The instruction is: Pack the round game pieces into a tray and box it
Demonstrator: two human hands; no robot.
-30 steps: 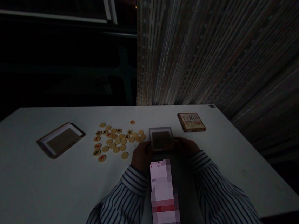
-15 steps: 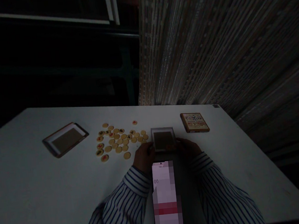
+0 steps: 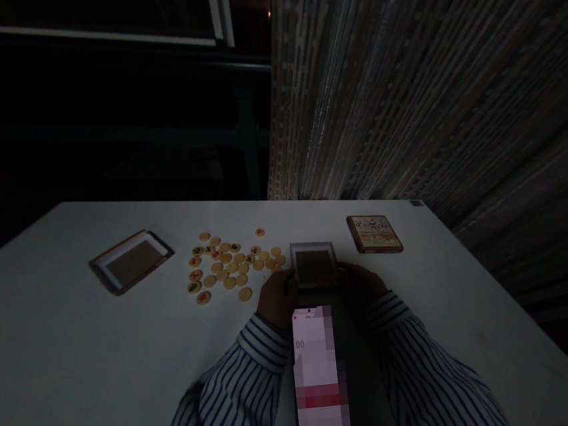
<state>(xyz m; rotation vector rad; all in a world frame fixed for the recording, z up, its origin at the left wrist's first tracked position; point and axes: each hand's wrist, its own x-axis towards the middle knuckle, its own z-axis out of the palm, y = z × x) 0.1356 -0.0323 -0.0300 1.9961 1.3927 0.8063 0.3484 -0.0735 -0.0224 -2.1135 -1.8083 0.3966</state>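
A small open box (image 3: 314,268) with a brown bottom and pale walls rests on the white table in front of me. My left hand (image 3: 277,299) is closed on its left side, near the front corner. On the right side, my right hand (image 3: 364,281) holds the same box with its fingers. Left of the box lie many round wooden pieces (image 3: 229,282), some with red or black characters, others showing a plain face. One red-marked piece (image 3: 260,232) lies apart behind the others.
A larger open tray (image 3: 133,262) lies at the table's left. A flat box with a printed lid (image 3: 375,233) sits at the right. Between my forearms is a lit phone (image 3: 316,364). A string curtain (image 3: 377,83) hangs behind the white table (image 3: 142,360).
The whole view has shifted slightly, so everything on the table appears a little further right. Both hands remain on the small box.
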